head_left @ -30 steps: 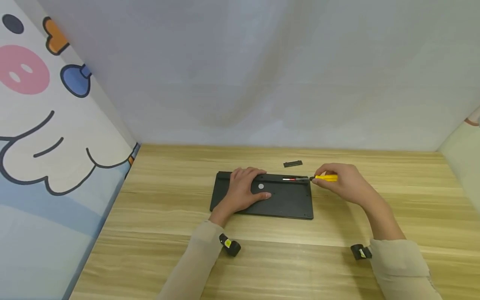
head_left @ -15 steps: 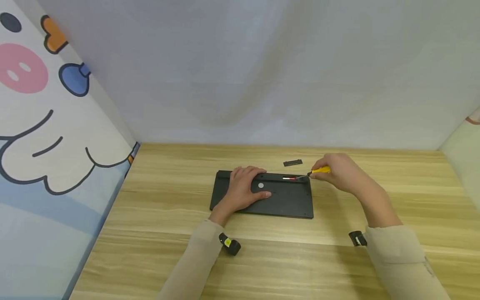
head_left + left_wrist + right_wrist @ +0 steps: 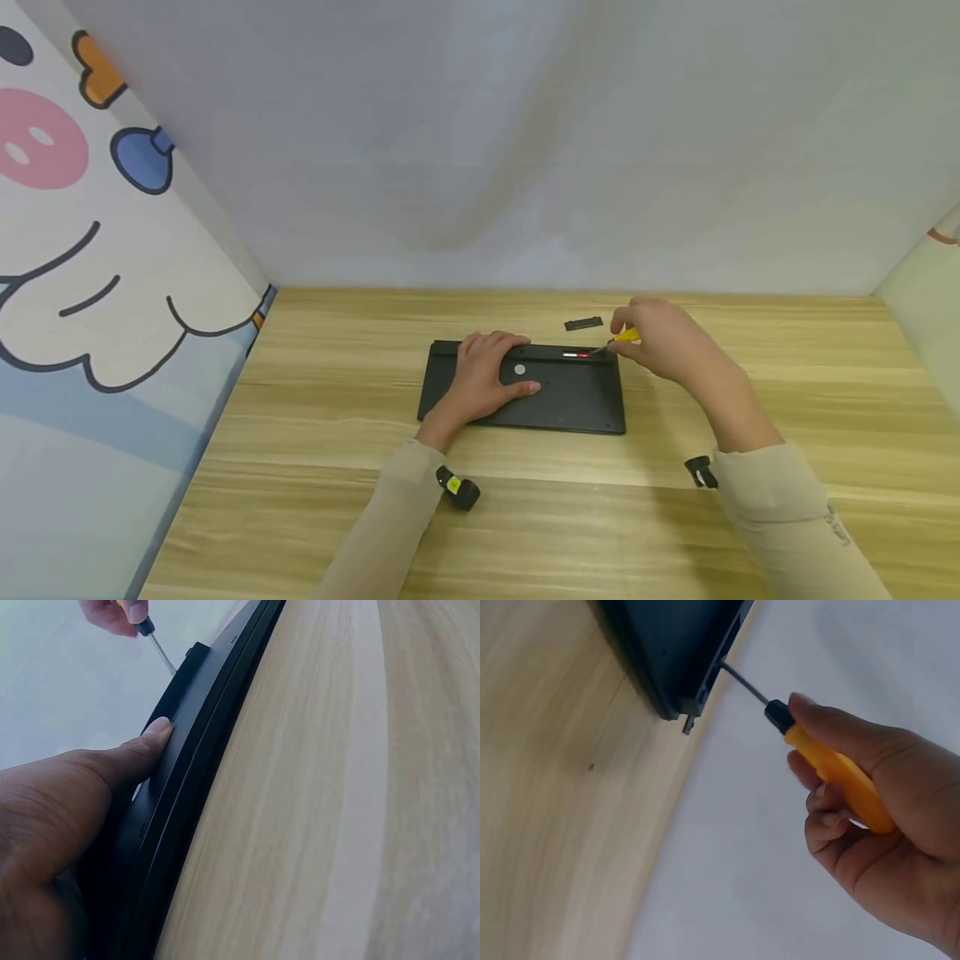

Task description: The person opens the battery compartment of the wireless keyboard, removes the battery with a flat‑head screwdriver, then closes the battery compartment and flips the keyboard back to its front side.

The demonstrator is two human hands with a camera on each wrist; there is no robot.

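A black keyboard [image 3: 570, 400] lies underside up on the wooden table, a round white sticker on its back. In its far ridge an open slot holds a red-and-white battery [image 3: 576, 355]. My left hand [image 3: 480, 379] rests on the keyboard's left half, fingers at the far edge; its thumb [image 3: 154, 739] lies on the back in the left wrist view. My right hand [image 3: 660, 342] grips the yellow handle of a screwdriver [image 3: 832, 765]. The screwdriver's thin metal shaft slants down into the slot's right end, beside the battery; its exact contact there is too small to tell.
A small black battery cover [image 3: 583, 323] lies on the table [image 3: 570, 517] just beyond the keyboard. A pale wall [image 3: 570, 167] rises behind the table's far edge, and a cartoon-printed panel [image 3: 150, 275] stands at the left.
My right hand has shifted left and away from me, tilting the screwdriver from nearly flat to steeper. My left hand and the keyboard stay in place.
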